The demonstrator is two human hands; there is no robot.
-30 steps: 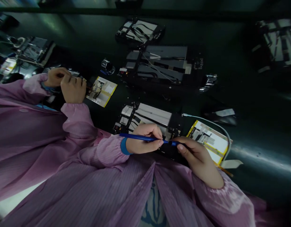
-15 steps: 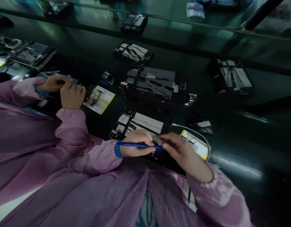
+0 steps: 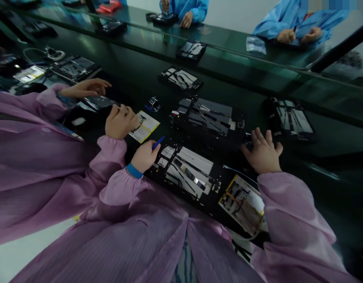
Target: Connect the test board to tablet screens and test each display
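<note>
My left hand (image 3: pixel 143 158) is closed around a slim blue pen-like tool (image 3: pixel 158 142), its tip pointing up and away. This hand is beside the left end of an opened tablet-like device (image 3: pixel 209 181) with pale flat panels and black strips. A shiny strip (image 3: pixel 190 173) lies across the device's panels. Over to the right, my right hand (image 3: pixel 263 152) is spread with its fingers apart. It reaches over a small shiny metal object (image 3: pixel 248 138), mostly hidden behind the thumb and fingers; whether they touch cannot be made out.
A yellow-edged picture card (image 3: pixel 243 202) lies right of the device, near a pale cable. Beyond are more opened devices (image 3: pixel 211 114) (image 3: pixel 292 118) and another shiny metal object (image 3: pixel 153 103). At left, a co-worker's hands (image 3: pixel 119 122) are close to my left hand. People in blue sit across the glass.
My hands have parted: the left moved left, still with the blue tool, and the right went right and farther off, fingers spreading. The shiny strip now shows on the device. The view has shifted.
</note>
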